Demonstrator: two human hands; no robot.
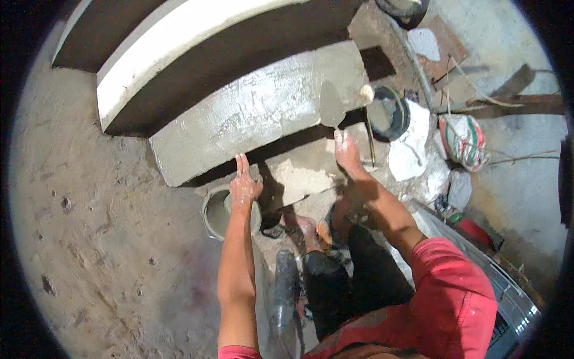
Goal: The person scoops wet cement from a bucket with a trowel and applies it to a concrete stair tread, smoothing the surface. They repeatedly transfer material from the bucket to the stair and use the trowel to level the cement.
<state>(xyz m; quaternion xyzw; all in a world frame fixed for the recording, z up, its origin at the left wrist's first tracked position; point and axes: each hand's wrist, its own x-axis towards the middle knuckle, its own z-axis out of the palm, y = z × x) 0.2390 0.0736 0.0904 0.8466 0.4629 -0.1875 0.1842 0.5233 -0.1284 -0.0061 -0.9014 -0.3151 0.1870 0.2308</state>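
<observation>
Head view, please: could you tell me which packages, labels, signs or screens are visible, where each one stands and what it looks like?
Woven sack: on the floor at the right, beyond the black bucket; rounded, bulging, white with red and green stripes, tied with cord.
No labels, signs or screens that can be made out.

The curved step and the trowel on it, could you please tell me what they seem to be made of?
The curved step looks like fresh cement plaster: grey, wet, glossy with smear marks. The trowel seems to have a metal blade, though grey mortar coats it, and a pale handle, perhaps wood.
</observation>
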